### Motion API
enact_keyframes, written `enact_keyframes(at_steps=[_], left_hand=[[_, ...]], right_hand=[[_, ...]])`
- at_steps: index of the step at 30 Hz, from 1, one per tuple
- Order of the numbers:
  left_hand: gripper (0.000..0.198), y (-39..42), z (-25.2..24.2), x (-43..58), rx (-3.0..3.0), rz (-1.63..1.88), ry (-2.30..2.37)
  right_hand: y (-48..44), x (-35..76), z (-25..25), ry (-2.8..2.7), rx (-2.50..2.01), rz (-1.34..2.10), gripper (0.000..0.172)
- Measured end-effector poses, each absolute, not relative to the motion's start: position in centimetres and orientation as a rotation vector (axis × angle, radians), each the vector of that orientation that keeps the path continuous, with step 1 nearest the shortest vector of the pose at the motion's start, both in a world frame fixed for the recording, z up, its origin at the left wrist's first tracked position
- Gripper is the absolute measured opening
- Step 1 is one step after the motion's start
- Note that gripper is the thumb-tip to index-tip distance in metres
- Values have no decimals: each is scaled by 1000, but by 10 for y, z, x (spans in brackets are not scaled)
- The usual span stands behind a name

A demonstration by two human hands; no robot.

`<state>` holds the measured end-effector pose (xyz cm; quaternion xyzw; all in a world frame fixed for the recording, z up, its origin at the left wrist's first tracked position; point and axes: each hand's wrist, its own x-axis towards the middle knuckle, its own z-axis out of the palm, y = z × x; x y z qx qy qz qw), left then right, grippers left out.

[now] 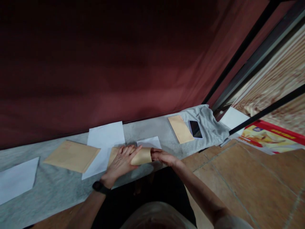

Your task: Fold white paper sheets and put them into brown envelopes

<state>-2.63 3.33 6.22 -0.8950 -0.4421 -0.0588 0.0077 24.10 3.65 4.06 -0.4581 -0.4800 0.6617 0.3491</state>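
A tan envelope [143,156] lies on the grey cloth-covered table [47,190] right in front of me. My left hand [122,160] rests flat on it, fingers stretched out and spread over its left part; a black watch sits on that wrist. My right hand [162,156] grips the envelope's right end, fingers curled round the edge. A white sheet [149,142] lies just behind the envelope, and another white sheet [105,136] lies to its left, running under the envelope's left side.
A larger tan envelope [71,156] and a white sheet [16,178] lie to the left. At the table's right end are a tan envelope [180,128] and a phone [195,128]. A dark red curtain hangs behind. Tiled floor and printed papers [267,136] are at right.
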Motion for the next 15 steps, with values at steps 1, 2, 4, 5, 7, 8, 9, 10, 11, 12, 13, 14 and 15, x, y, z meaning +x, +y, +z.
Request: enact_keyframes(at_steps=[1,2,4,5,7,8,9,10,11,12,13,14,15], left_hand=[[98,34,63,-30,-2778,-190,-1406],[100,34,62,-35,-2756,-197,-1437],[104,35,58,-43,-2718,-202,-1510],[105,35,55,-47,-2702,-200,-1551],[107,35,47,-52,-2680,-196,-1631],[108,35,43,-54,-2677,-194,-1667],[110,35,39,-54,-2673,-193,-1702],[112,35,37,-54,-2670,-194,-1733],[113,35,35,-54,-2669,-195,-1755],[114,35,35,-53,-2671,-194,-1768],[114,34,35,-53,-2670,-197,-1779],[114,34,36,-52,-2666,-204,-1788],[113,33,38,-52,-2661,-214,-1797]], right_hand=[[38,244,40,-1333,-1214,1666,22],[40,247,39,-1422,-1267,1577,23],[46,255,36,-1521,-1420,1315,23],[49,259,34,-1530,-1490,1196,23],[55,264,31,-1510,-1583,1057,22],[57,265,29,-1510,-1626,997,23],[59,265,28,-1528,-1681,927,23],[61,264,26,-1567,-1747,847,24],[61,261,25,-1623,-1821,756,24],[62,258,24,-1686,-1897,655,25],[63,254,23,-1751,-1965,554,25],[63,250,22,-1806,-2016,469,26],[64,246,21,-1842,-2047,412,27]])
